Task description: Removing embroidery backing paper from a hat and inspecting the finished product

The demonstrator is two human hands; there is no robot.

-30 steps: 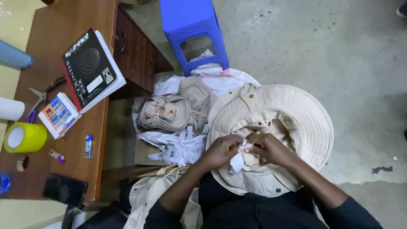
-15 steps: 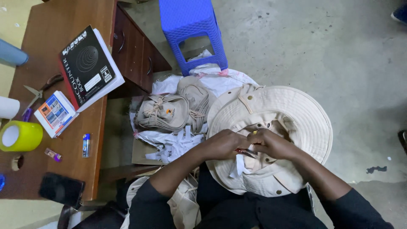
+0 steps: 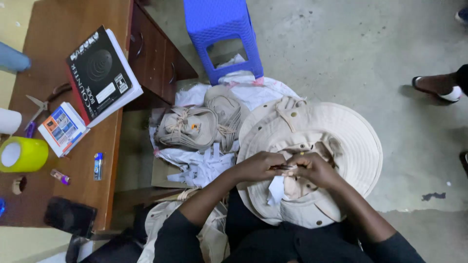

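A wide-brimmed beige hat [image 3: 341,141] lies upside down on my lap. Both hands meet over its inner crown. My left hand [image 3: 258,166] and my right hand [image 3: 312,169] pinch a thin dark tool [image 3: 282,167] and the hat's inner band between them. A small white tag [image 3: 276,189] hangs from the hat just below my fingers. To the left, a pile of folded beige hats [image 3: 195,127] rests on white plastic wrapping [image 3: 195,168].
A blue plastic stool [image 3: 222,29] stands ahead on the concrete floor. A wooden desk [image 3: 58,146] at left carries a black book [image 3: 100,73], a small booklet [image 3: 63,127], scissors [image 3: 41,104], a yellow tape roll [image 3: 22,155] and a dark phone [image 3: 70,216]. Another person's foot [image 3: 436,87] shows at right.
My hands have stayed on the hat's inner band, with the fingers drawing closer together around the thin tool. The view has shifted slightly and another person's foot has come into sight at right.
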